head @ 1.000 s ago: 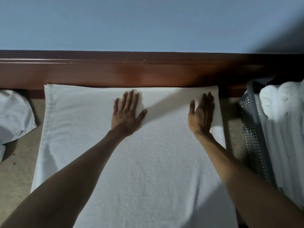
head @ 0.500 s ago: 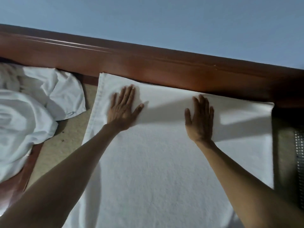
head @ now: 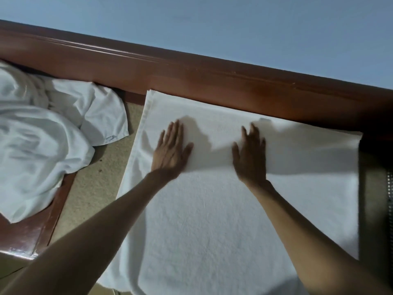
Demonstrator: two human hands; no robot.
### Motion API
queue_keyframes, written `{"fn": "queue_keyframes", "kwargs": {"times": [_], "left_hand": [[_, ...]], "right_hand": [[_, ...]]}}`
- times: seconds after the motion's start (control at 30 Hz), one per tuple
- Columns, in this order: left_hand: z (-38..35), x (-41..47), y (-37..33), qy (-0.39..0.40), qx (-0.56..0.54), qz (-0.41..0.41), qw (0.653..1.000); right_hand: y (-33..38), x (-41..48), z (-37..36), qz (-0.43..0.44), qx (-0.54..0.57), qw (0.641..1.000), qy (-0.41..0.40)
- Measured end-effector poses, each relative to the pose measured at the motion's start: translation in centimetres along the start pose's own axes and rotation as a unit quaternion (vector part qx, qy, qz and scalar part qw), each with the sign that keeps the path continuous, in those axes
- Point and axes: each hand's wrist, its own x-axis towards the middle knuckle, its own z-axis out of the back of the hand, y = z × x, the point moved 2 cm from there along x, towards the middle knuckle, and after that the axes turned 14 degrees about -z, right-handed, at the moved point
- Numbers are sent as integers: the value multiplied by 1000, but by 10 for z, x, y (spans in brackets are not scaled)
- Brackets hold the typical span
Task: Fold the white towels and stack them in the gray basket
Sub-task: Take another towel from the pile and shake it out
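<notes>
head view: a white towel [head: 212,209] lies spread flat on the bench [head: 95,188]. its cloth is thick, nubbly terry with a fine looped grain, and its shape is a broad rectangle. the far edge runs straight along the foot of a glossy reddish-brown wooden rail [head: 191,75]. at the far left corner the hem shows as stacked layers. the near end runs out of the bottom of the frame. the bench top is a coarse, beige, carpet-like surface, framed at the left by a polished wooden border of the same red-brown.

the left hand [head: 170,150] lies palm down on the towel's far left part, fingers straight, close together and pointing toward the rail, thumb spread to the right. the right hand [head: 251,156] lies palm down beside it, well apart from it, fingers straight and slightly blurred, thumb spread to the left. both hands are flat and hold nothing. both bare forearms reach in from the bottom corners and cast soft shadows across the towel.

left of the towel, apart from it, sits a pile of crumpled white cloth [head: 38,141], thinner and smoother, with deep folds. at the right edge shows a sliver of perforated gray basket [head: 390,199]. above the rail is a plain matte blue wall [head: 212,22].
</notes>
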Motion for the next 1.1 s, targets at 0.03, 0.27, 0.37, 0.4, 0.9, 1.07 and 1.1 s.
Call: {"fn": "queue_keyframes", "kwargs": {"times": [0.03, 0.27, 0.37, 0.4, 0.9, 1.07, 1.1], "left_hand": [[-10, -15, -11, 11, 0, -19, 1000], [9, -35, 30, 36, 35, -72, 996], [25, -29, 62, 28, 59, -50, 997], [26, -27, 68, 22, 61, -43, 997], [20, -223, 27, -220, -44, 227, 948], [16, -280, 23, -144, -98, 276, 945], [18, -285, 22, -130, -95, 274, 948]], "right_hand": [[12, -8, -4, 25, 5, 1000, 5], [14, -22, -20, 52, -28, 997, 52], [7, -23, -19, 59, -72, 994, 62], [5, -25, -19, 56, -84, 993, 64], [-8, -168, -14, -27, -32, 997, 63], [9, -221, -25, -31, -23, 996, 75], [12, -230, -26, -34, -19, 996, 76]]}}
